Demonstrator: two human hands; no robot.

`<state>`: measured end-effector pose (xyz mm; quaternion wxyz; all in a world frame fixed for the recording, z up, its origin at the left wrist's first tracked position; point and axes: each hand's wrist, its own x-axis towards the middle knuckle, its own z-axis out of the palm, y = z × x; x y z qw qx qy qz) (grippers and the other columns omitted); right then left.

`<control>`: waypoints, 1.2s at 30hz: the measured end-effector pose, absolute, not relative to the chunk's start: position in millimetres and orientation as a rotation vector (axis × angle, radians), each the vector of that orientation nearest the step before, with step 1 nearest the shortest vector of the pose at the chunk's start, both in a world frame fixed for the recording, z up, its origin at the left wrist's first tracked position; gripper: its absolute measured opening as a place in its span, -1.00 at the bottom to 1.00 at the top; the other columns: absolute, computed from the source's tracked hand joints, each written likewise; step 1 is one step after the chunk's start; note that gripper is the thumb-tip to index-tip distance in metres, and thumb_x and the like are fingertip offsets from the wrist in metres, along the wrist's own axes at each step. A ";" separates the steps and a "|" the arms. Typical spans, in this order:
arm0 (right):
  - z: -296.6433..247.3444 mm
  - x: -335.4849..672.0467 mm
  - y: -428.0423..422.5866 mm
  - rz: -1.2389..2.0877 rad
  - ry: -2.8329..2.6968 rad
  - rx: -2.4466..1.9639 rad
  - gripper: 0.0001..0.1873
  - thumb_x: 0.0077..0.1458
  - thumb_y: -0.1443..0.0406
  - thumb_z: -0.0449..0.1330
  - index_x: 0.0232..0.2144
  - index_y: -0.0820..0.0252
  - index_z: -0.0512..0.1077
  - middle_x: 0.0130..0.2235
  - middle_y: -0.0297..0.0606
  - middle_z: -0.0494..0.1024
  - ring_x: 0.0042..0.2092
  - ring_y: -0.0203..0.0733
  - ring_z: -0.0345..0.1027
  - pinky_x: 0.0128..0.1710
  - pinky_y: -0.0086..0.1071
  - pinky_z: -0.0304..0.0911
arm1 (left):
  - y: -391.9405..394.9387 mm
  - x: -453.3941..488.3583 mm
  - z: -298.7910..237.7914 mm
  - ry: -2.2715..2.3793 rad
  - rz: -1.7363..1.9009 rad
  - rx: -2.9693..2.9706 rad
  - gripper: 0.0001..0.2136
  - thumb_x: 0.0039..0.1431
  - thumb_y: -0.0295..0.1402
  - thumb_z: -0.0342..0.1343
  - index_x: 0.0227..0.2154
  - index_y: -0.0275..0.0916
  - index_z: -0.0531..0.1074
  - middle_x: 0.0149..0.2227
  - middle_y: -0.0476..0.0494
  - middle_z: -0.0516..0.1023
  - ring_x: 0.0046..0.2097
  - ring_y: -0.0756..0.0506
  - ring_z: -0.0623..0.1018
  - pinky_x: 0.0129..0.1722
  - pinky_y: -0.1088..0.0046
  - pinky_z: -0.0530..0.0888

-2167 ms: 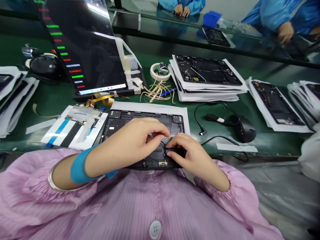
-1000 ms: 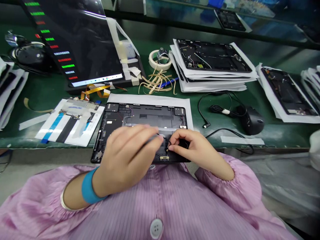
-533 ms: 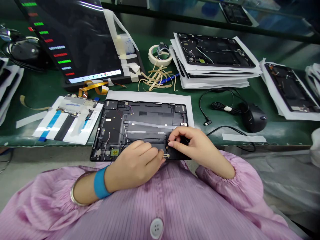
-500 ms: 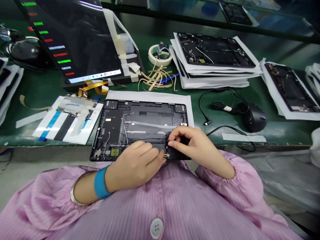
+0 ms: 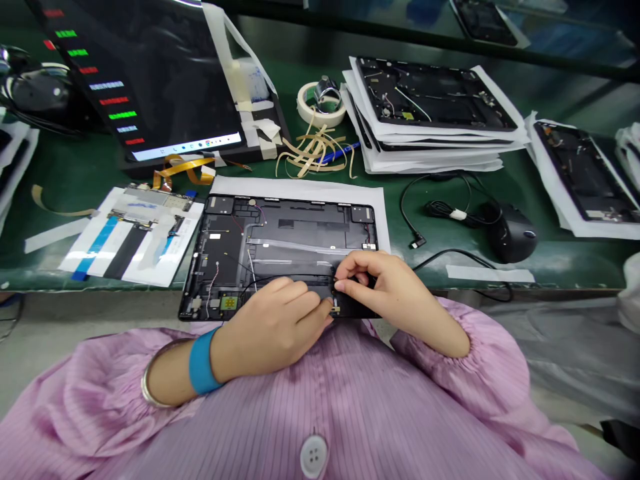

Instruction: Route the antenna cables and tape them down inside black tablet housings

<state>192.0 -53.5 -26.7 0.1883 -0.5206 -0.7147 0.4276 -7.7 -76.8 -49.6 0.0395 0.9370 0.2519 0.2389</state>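
Observation:
An open black tablet chassis (image 5: 280, 240) lies on a white sheet (image 5: 300, 189) at the near edge of the green bench, its lower edge over my lap. My left hand (image 5: 273, 328) rests on the chassis's bottom edge, fingers curled and pressed together at a small gold connector (image 5: 334, 310). My right hand (image 5: 385, 290) is beside it, fingertips pinched on a thin black cable at the same spot. What the left fingers grip is hidden.
A propped-up screen (image 5: 150, 73) with coloured bars stands at the back left. A tape roll (image 5: 321, 104) and loose tape strips lie behind the chassis. Stacks of chassis on paper (image 5: 430, 113) sit at the right, with a black mouse (image 5: 513, 233) and cable. A parts sheet (image 5: 130, 233) lies left.
My left hand slid from the chassis's middle down to its bottom edge, uncovering the interior. My right hand has stayed pinched at the connector. The view tilted down slightly.

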 end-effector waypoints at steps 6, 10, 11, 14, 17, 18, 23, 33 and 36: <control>-27.0 192.6 -55.1 1.146 -2.041 -1.437 -0.88 0.00 0.46 0.21 -0.50 0.18 0.39 -0.51 -0.49 0.41 -0.51 -0.41 0.13 -0.48 -0.49 0.06 | -76.4 -7.8 -49.4 0.772 0.742 2.862 -0.85 0.19 -0.43 0.06 -0.27 -0.36 0.49 -0.51 -0.06 0.44 -0.46 -0.06 0.35 -0.50 0.36 0.29; -28.7 192.4 -56.3 1.090 -2.088 -1.444 -0.89 0.01 0.45 0.22 -0.49 0.17 0.40 -0.49 -0.49 0.44 -0.48 -0.40 0.16 -0.39 -0.46 0.08 | -75.8 -8.3 -50.2 0.772 0.732 2.862 -0.85 0.19 -0.43 0.06 -0.26 -0.36 0.49 -0.50 -0.06 0.45 -0.45 -0.07 0.35 -0.49 0.36 0.29; -29.2 192.1 -56.8 1.063 -2.098 -1.449 -0.89 0.01 0.44 0.22 -0.49 0.17 0.40 -0.48 -0.48 0.44 -0.46 -0.39 0.17 -0.36 -0.45 0.08 | -75.7 -8.3 -50.4 0.775 0.727 2.861 -0.85 0.19 -0.43 0.05 -0.26 -0.36 0.48 -0.49 -0.06 0.45 -0.45 -0.06 0.35 -0.49 0.36 0.28; -30.1 191.2 -59.1 0.981 -2.107 -1.467 -0.88 0.01 0.45 0.22 -0.49 0.16 0.39 -0.47 -0.47 0.45 -0.42 -0.37 0.20 -0.28 -0.42 0.09 | -75.6 -8.4 -51.0 0.777 0.701 2.858 -0.85 0.21 -0.42 0.04 -0.24 -0.35 0.47 -0.49 -0.05 0.44 -0.45 -0.06 0.34 -0.48 0.36 0.27; -30.1 191.0 -61.2 0.952 -2.101 -1.461 -0.87 0.01 0.46 0.21 -0.49 0.15 0.39 -0.46 -0.47 0.47 -0.40 -0.36 0.22 -0.25 -0.41 0.10 | -75.9 -8.7 -51.4 0.770 0.689 2.862 -0.84 0.21 -0.41 0.05 -0.21 -0.35 0.46 -0.48 -0.04 0.43 -0.44 -0.06 0.34 -0.48 0.36 0.26; -30.1 191.0 -61.6 0.952 -2.100 -1.459 -0.86 0.01 0.46 0.21 -0.48 0.15 0.39 -0.45 -0.47 0.47 -0.40 -0.35 0.22 -0.26 -0.41 0.10 | -76.1 -8.8 -51.5 0.767 0.688 2.868 -0.83 0.20 -0.41 0.05 -0.20 -0.36 0.45 -0.47 -0.04 0.43 -0.43 -0.06 0.33 -0.47 0.36 0.26; -31.2 191.3 -62.1 0.973 -2.089 -1.463 -0.88 0.01 0.46 0.22 -0.47 0.15 0.42 -0.42 -0.44 0.49 -0.37 -0.34 0.25 -0.27 -0.40 0.13 | -76.6 -9.9 -52.0 0.736 0.646 2.941 -0.74 0.21 -0.29 0.07 -0.15 -0.39 0.43 -0.44 -0.05 0.42 -0.41 -0.07 0.34 -0.45 0.34 0.26; -30.3 192.9 -61.6 0.975 -2.089 -1.460 -0.89 0.00 0.44 0.24 -0.48 0.15 0.44 -0.44 -0.43 0.49 -0.39 -0.34 0.26 -0.28 -0.39 0.16 | -77.7 -12.9 -53.5 0.724 0.598 3.014 -0.75 0.16 -0.40 0.13 -0.11 -0.39 0.42 -0.42 -0.03 0.43 -0.40 -0.06 0.34 -0.44 0.33 0.24; -30.4 192.6 -60.3 0.984 -2.087 -1.452 -0.90 0.00 0.43 0.23 -0.49 0.15 0.43 -0.45 -0.43 0.49 -0.40 -0.34 0.26 -0.29 -0.39 0.16 | -77.5 -12.0 -53.3 0.728 0.598 3.021 -0.76 0.16 -0.41 0.11 -0.11 -0.38 0.42 -0.43 -0.03 0.42 -0.40 -0.05 0.34 -0.44 0.34 0.24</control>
